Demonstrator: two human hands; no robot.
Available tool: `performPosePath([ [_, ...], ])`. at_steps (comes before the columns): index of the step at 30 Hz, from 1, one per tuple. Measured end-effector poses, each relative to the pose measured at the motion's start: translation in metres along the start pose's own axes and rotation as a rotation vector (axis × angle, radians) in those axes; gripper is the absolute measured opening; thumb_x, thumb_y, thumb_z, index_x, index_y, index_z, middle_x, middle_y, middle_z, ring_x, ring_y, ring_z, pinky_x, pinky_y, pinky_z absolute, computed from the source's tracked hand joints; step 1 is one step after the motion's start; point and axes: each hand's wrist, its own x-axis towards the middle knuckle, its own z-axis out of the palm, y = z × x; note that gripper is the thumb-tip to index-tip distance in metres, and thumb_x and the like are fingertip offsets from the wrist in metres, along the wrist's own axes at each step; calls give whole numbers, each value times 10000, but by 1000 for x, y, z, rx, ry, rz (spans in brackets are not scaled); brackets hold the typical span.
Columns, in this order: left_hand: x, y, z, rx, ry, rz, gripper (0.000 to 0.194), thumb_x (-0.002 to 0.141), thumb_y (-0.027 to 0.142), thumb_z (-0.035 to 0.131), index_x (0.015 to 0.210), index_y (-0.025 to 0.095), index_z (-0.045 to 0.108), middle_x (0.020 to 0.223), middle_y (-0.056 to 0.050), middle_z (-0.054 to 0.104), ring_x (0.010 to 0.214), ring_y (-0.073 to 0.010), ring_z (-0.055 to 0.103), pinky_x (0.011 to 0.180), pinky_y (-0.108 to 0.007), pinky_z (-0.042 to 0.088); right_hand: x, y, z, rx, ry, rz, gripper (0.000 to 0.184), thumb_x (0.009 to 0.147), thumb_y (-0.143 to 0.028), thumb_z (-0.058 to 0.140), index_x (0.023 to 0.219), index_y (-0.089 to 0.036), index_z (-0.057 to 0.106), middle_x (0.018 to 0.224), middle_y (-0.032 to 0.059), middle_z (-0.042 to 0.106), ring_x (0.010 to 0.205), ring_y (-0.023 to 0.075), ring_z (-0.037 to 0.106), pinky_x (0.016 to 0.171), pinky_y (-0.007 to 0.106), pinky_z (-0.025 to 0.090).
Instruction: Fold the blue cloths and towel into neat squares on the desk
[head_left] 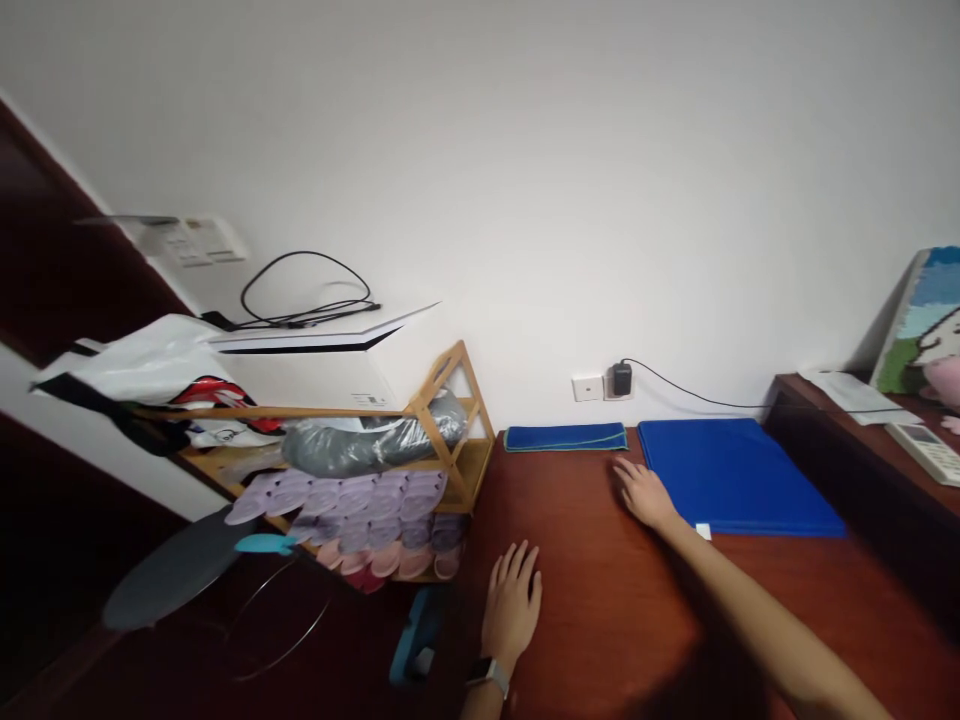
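My left hand lies palm down at the left edge of the reddish-brown table, fingers stretched out and holding nothing. Farther forward, my right hand rests on the tabletop with its fingers extended, and nothing shows in it. Just right of that hand lies a folded blue cloth mat with a small white tag at its near edge. Ahead of the fingertips, a narrow folded blue cloth with a green border lies along the wall. Both cloths are flat.
A wooden rack with several slippers stands left of the table, topped by a white box and a black cable. A black adapter is plugged into the wall. A remote control lies on the right-hand ledge.
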Motion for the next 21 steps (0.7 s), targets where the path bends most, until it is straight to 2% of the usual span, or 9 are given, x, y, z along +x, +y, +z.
performPosePath([
  [2,-2,-2,0,-10,-14,-11,486,1014,234,438,1468,287,600,1573,-30,562,1467,-266,490,1231,-532,402,42,-21,3,-29,-84,0,573,975,-179,408,1534,-153,530,1685,104,387,1321,304,524,1069,405,440],
  [4,-4,-3,0,-13,-27,-18,497,1010,228,439,1480,288,590,1586,-28,547,1478,-268,473,1239,-538,389,74,-30,10,-59,-134,23,570,981,-166,397,1535,-153,530,1701,100,354,1315,306,529,1064,412,443],
  [8,-5,-3,0,-16,-40,-23,510,1003,229,454,1495,289,575,1601,-24,529,1487,-271,456,1244,-539,382,110,-34,31,-88,-155,64,567,966,-92,360,1481,-141,592,1677,121,390,1296,312,558,1058,441,450],
  [11,-6,0,-2,-14,-27,-28,522,998,197,450,1496,297,570,1600,-14,530,1487,-257,455,1246,-526,378,118,-33,44,-110,-153,73,591,953,-62,328,1478,-120,592,1672,133,390,1292,323,574,1055,465,457],
  [15,-6,2,-4,-8,-22,-27,529,992,178,452,1494,295,570,1596,-10,535,1484,-249,454,1249,-514,372,114,-33,50,-123,-130,64,626,928,-64,353,1516,-141,556,1674,129,377,1281,317,597,1055,472,475],
  [18,-7,1,-4,-8,-23,-26,525,989,188,463,1491,290,574,1594,-14,536,1480,-259,458,1243,-519,377,109,-34,47,-122,-102,66,663,901,-70,387,1545,-154,520,1683,117,358,1275,314,609,1050,467,497],
  [21,-7,1,-3,-11,-13,-32,529,981,186,469,1488,286,577,1591,-16,539,1479,-263,458,1240,-520,377,113,-38,32,-107,-45,73,711,891,-80,388,1600,-122,423,1706,129,305,1301,316,597,1049,458,515],
])
